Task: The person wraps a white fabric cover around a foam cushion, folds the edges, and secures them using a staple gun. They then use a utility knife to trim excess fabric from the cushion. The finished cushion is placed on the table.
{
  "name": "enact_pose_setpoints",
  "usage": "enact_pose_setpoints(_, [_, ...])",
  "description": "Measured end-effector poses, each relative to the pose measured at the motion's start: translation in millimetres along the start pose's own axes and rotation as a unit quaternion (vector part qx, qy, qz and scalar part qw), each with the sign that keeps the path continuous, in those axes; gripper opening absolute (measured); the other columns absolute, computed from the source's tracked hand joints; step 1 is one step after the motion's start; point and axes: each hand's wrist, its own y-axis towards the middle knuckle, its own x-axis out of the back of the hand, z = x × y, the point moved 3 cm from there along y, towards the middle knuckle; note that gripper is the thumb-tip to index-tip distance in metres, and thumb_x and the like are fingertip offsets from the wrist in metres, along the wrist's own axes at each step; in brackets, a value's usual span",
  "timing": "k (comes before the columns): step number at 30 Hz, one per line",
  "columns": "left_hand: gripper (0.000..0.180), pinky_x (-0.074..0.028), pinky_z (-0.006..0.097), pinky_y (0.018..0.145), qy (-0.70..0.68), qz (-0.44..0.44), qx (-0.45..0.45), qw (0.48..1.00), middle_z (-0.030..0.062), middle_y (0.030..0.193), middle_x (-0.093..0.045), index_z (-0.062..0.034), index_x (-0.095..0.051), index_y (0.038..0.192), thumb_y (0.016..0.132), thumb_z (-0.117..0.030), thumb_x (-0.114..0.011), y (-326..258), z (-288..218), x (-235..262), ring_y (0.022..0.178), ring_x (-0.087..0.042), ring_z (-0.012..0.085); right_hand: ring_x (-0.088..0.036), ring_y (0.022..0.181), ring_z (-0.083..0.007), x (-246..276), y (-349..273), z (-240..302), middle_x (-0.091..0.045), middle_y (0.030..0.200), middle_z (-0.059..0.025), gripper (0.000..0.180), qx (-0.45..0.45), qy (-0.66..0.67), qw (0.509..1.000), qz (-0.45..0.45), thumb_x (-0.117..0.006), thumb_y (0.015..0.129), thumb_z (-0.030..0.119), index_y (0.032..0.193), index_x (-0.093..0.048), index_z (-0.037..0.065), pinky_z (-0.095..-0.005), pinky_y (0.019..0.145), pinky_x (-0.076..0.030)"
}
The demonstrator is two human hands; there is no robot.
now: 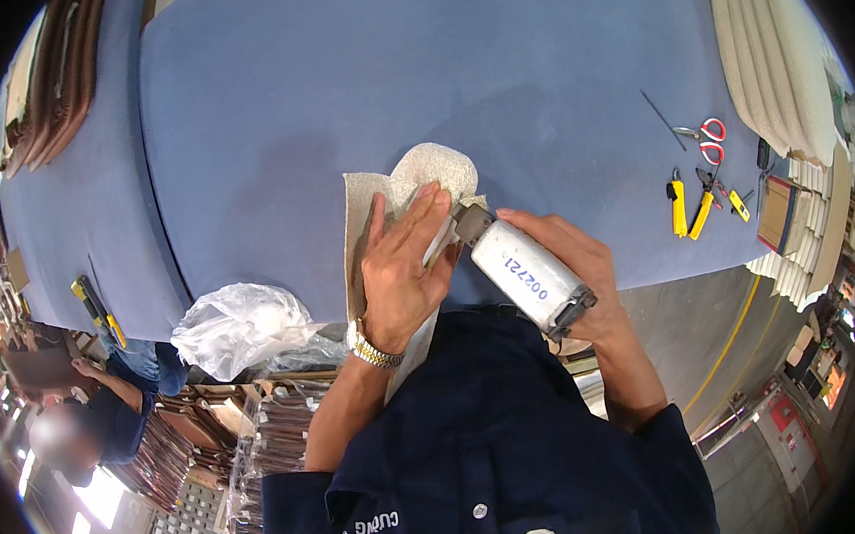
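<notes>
Head view: a cream fabric piece is pinned flat on the blue table by the left hand, fingers spread wide, so the white handheld cutter, gripped in the right hand at four o'clock, meets a steadied edge.

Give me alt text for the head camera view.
A left hand presses a cream fabric piece flat on a blue padded table while the right hand holds a white cylindrical power tool against it. Red-handled scissors lie far right.

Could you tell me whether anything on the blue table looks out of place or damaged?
Nothing stands out. The left hand presses the cream sheet flat, the right hand holds a white power tool, and the scissors and cutters lie apart.
</notes>
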Motion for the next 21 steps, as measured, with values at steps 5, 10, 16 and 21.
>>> enact_pose_setpoints(5, [0.058,-0.036,0.053,0.120,0.000,0.003,0.007,1.000,0.0158,0.131,-0.070,-0.0026,-0.069,0.130,0.073,0.007,-0.074,2.3,0.1,0.6,0.129,-0.064,0.0276,-0.069,0.082,-0.0236,-5.7,2.4,-10.5,-0.071,0.098,-0.0129,0.057,-0.012,-0.012,1.000,0.020,-0.079,0.079,0.017,0.132,-0.066,0.002,-0.0316,0.072,-0.053])
enact_pose_setpoints(10, [0.062,-0.034,0.055,0.120,-0.018,0.013,0.018,1.000,0.0159,0.131,-0.070,-0.0045,-0.069,0.131,0.071,0.003,-0.079,4.8,2.2,-0.2,0.128,-0.064,0.0269,-0.068,0.083,-0.0267,-5.4,2.6,-12.0,-0.070,0.102,-0.0138,0.061,-0.057,-0.031,0.997,0.047,-0.080,0.077,0.015,0.135,-0.064,0.004,-0.0340,0.074,-0.053])
enact_pose_setpoints(16, [0.060,-0.037,0.053,0.119,-0.039,0.016,0.024,0.999,0.0173,0.131,-0.070,-0.0023,-0.070,0.128,0.069,0.003,-0.082,8.6,6.4,-1.9,0.128,-0.064,0.0281,-0.068,0.099,-0.0339,4.8,23.7,-3.0,-0.068,0.118,-0.0152,0.075,-0.095,-0.047,0.985,0.133,-0.084,0.071,0.021,0.140,-0.058,0.006,-0.0395,0.083,-0.056])
enact_pose_setpoints(21, [0.061,-0.039,0.053,0.117,-0.070,0.018,0.025,0.997,0.0184,0.131,-0.069,-0.0011,-0.070,0.128,0.069,0.005,-0.082,12.0,7.1,-2.5,0.128,-0.064,0.0294,-0.069,0.105,-0.0355,8.6,37.8,3.7,-0.068,0.121,-0.0160,0.079,-0.146,-0.029,0.972,0.181,-0.086,0.070,0.028,0.140,-0.057,0.006,-0.0401,0.088,-0.056])
